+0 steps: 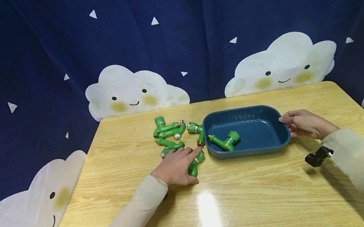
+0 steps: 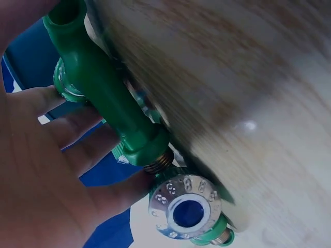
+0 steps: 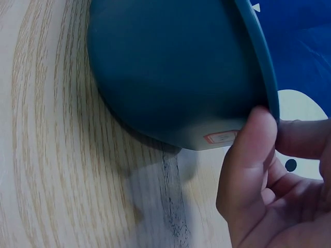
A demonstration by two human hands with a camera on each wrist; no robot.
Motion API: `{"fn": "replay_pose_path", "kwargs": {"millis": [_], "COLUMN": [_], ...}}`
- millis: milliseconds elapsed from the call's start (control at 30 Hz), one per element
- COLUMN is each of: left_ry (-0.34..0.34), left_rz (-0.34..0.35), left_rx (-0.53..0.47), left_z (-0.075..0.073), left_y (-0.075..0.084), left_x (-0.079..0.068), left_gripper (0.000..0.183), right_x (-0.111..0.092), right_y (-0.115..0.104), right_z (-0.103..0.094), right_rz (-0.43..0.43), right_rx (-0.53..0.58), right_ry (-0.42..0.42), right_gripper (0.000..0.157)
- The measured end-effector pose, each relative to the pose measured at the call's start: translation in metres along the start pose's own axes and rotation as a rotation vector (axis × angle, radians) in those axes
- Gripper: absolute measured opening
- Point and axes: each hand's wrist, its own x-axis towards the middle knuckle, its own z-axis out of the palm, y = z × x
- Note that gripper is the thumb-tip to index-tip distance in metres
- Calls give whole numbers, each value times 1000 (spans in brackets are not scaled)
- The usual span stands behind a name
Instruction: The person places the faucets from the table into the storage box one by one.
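My left hand (image 1: pixel 177 166) reaches over a green plastic tap (image 1: pixel 194 170), thumb and fingers spread around it. In the left wrist view the fingers lie nearly straight behind this tap's body (image 2: pixel 106 93), and its threaded end faces another tap's silver collar with a blue centre (image 2: pixel 187 213). Thumb and fingers of my right hand (image 1: pixel 307 124) pinch the right-hand rim of a dark blue plastic tub (image 1: pixel 249 153), as the right wrist view also shows. One green tap (image 1: pixel 224 144) lies inside the tub, at its left end.
Several more green taps, such as an upright-capped one (image 1: pixel 160 121) and one against the tub's left wall (image 1: pixel 200 132), lie left of the tub. Everything stands on a wood-grain table (image 1: pixel 263 196). A dark blue cloud-print curtain (image 1: pixel 190 29) hangs behind it.
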Motion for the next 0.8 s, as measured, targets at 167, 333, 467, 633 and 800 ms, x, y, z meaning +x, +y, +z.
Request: {"fn": "replay_pose_path", "kwargs": {"millis": [167, 333, 467, 633, 800], "left_ry": [0, 20, 39, 68, 76], "left_rz": [1, 12, 32, 53, 51], "left_rx": [-17, -19, -21, -27, -44], "left_z": [1, 3, 4, 6, 8], "left_y": [-1, -2, -3, -4, -5], "left_x": [2, 6, 7, 7, 6], "left_gripper": [102, 102, 102, 102, 101], "right_x": [-1, 0, 0, 1, 0], "right_y": [0, 1, 1, 1, 1], "right_z": [-1, -1, -1, -1, -1], "right_rz": [-3, -1, 2, 1, -3], "right_rx": [-12, -4, 5, -9, -13], "right_ry": [-1, -2, -6, -1, -2], "right_gripper": [18, 17, 17, 17, 17]}}
